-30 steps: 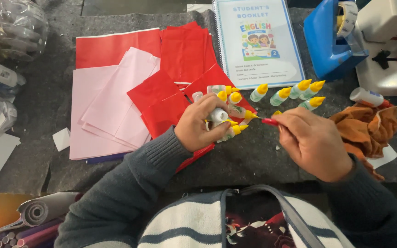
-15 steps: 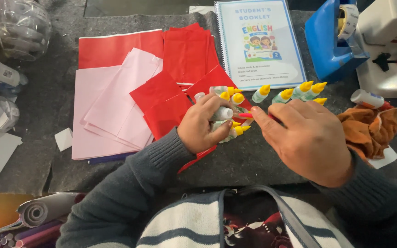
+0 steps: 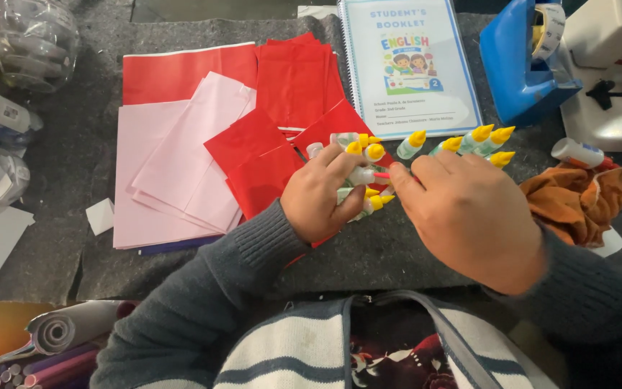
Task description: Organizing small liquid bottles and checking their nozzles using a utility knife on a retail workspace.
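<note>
My left hand [image 3: 319,193] is closed around several small glue tubes with yellow caps [image 3: 366,153], held just above a dark grey felt mat [image 3: 368,252]. My right hand [image 3: 469,216] is right beside it, its fingertips touching the red tip of one tube [image 3: 381,175]; whether it grips that tip I cannot tell. More yellow-capped tubes [image 3: 482,137] lie on the mat beyond my right hand. Red paper sheets [image 3: 264,155] and pink paper sheets [image 3: 167,166] are spread to the left of my hands.
A spiral-bound booklet [image 3: 408,65] lies at the top centre. A blue tape dispenser [image 3: 523,65] and white device [image 3: 613,72] stand top right. An orange cloth [image 3: 577,202] and a glue stick [image 3: 576,153] lie right. Clear plastic containers [image 3: 8,57] sit left.
My right hand moved left from its spot apart from the tubes until its fingertips met the tubes in my left hand. My left hand stayed where it was.
</note>
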